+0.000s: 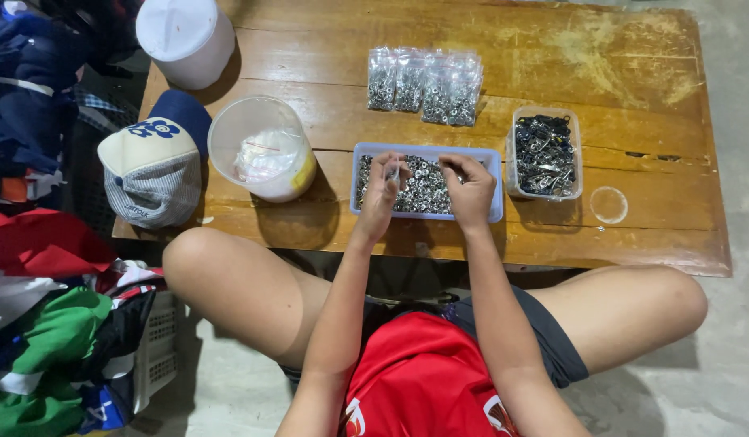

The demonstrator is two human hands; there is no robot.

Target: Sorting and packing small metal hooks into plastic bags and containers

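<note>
Lying under both hands [427,190]: tray [496,184].

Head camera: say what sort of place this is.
Probably an informal home workshop for sorting small hardware: a low wooden table on a concrete floor, a tray of small metal parts, filled clear bags.

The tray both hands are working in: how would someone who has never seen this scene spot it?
On the low wooden table, look at the near edge, right before the seated person. The shallow rectangular pale-blue tray of small silvery metal rings lies there under both hands. Its neighbours differ: a smaller clear tub holds darker pieces, and a round bucket.
</note>
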